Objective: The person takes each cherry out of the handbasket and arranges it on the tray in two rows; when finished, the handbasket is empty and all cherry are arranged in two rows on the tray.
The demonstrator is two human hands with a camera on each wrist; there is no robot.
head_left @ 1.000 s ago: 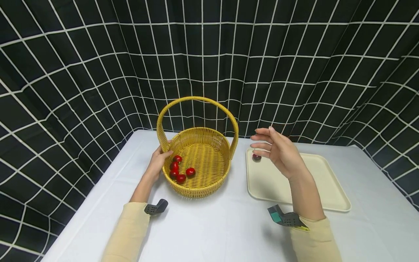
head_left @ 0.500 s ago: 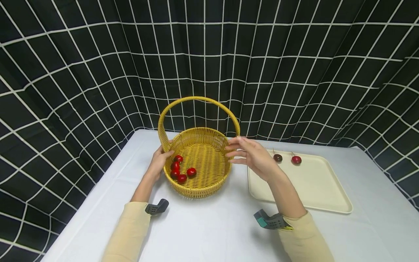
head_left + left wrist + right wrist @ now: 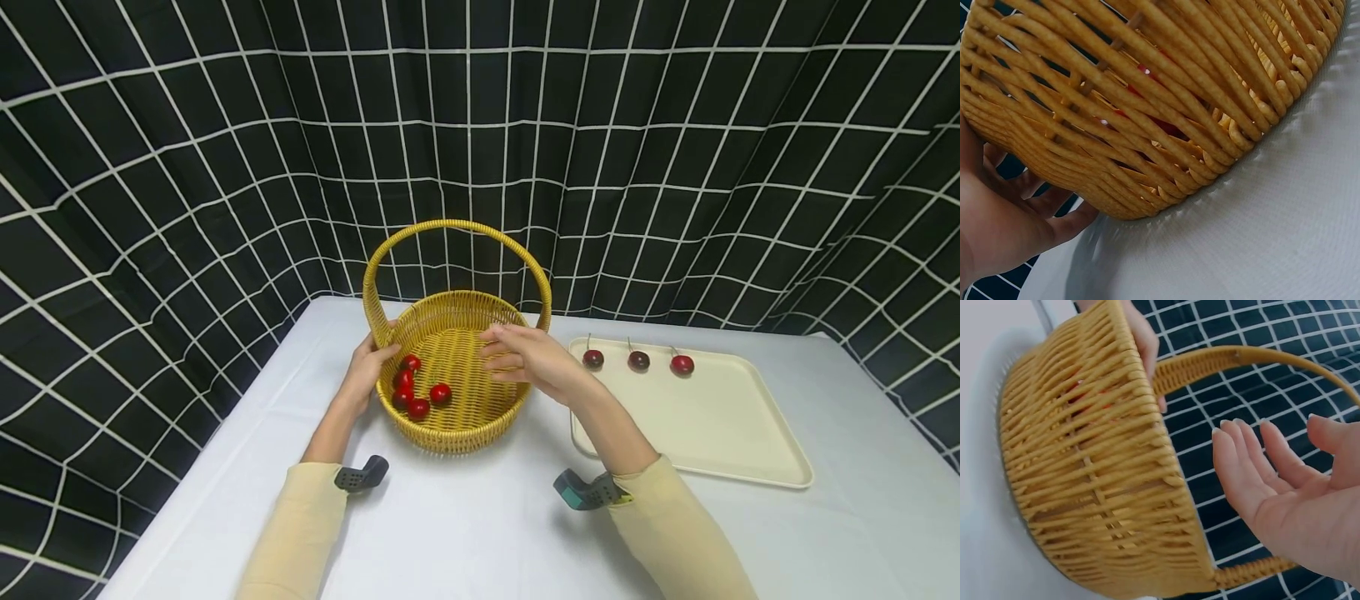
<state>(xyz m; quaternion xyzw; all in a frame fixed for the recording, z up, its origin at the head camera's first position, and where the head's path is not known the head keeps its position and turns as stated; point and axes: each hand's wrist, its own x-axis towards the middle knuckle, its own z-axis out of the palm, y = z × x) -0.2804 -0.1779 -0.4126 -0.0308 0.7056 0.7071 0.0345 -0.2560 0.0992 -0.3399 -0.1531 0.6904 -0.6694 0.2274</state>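
Observation:
A yellow woven basket with a tall arched handle stands on the table. My left hand grips its left rim, thumb over the inside; in the left wrist view the fingers lie against the outer weave. Several red cherries are grouped in the left part of the basket. Over the basket's right side hovers my right hand, holding nothing. Its fingers are loosely bent and apart from the basket wall in the right wrist view. Three dark red cherries with stems sit in a row on a cream tray.
The tray lies to the right of the basket on a white-covered table. A black curtain with a white grid surrounds the back and sides. The basket's handle arches above its opening, close to my right hand.
My right hand has moved left from above the tray to over the basket, uncovering the row of cherries on the tray. My left hand keeps its hold on the basket.

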